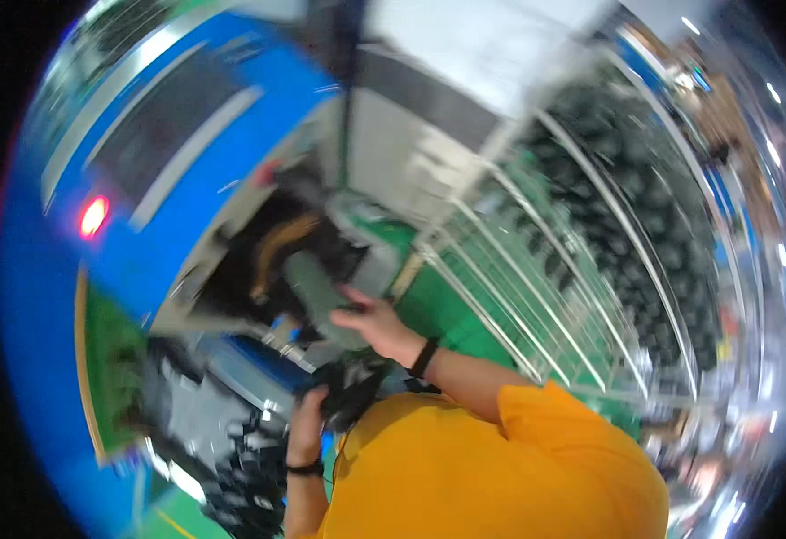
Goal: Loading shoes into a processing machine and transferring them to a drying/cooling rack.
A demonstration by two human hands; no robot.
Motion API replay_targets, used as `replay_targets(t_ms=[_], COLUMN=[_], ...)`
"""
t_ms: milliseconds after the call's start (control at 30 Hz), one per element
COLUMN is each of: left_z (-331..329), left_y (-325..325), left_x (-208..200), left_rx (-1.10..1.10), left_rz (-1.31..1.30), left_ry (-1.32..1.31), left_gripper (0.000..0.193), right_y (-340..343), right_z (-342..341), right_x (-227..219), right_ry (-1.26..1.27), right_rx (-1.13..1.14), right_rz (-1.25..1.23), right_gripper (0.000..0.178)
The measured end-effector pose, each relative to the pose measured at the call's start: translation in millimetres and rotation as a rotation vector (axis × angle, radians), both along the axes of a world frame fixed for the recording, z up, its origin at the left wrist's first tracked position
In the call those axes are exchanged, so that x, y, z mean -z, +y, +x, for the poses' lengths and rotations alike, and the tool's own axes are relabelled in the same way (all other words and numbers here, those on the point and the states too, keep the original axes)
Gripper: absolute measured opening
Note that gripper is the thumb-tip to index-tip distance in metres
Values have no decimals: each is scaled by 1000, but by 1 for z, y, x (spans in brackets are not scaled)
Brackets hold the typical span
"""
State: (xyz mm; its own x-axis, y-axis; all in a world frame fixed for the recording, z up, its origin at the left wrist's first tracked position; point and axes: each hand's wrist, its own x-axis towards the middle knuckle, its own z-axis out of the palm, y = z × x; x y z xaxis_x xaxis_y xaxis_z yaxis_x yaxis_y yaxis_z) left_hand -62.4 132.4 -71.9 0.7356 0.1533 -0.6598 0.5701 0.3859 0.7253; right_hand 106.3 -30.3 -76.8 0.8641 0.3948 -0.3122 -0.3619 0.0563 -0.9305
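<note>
The picture is badly smeared by motion. My right hand [379, 331], with a black band at its wrist, reaches forward and holds the near end of a long grey-green piece [314, 286]; its kind I cannot make out. Nearer my body, my left hand [306, 425] grips the side of a black, bulky thing [350, 388] at my waist. Its fingers are partly hidden, and the thing's kind is too blurred to name. Beyond both hands is a dark recess [231, 278] with a curved brown strip [281, 242] in it.
A blue machine [258, 81] with a glowing red light [94, 216] stands at the left. White metal racks [536, 296] line the right, one stacked with many dark pieces [626, 207]. More dark pieces [249, 467] lie at the lower left. Green floor [438, 305] shows between.
</note>
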Motion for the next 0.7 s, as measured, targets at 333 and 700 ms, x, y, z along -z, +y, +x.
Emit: replay_targets(t_ms=[333,700], left_z=[50,94], left_y=[-54,-114], left_x=[-23,-17], left_rx=[371,476], left_rz=[255,316], left_ry=[-43,68], left_gripper=[36,43], right_y=[-83,-412], right_z=[30,-92], right_x=[-13,83], right_ry=[-353,-23], right_rx=[-171,871], right_rz=[27,-1124], right_gripper=[52,43])
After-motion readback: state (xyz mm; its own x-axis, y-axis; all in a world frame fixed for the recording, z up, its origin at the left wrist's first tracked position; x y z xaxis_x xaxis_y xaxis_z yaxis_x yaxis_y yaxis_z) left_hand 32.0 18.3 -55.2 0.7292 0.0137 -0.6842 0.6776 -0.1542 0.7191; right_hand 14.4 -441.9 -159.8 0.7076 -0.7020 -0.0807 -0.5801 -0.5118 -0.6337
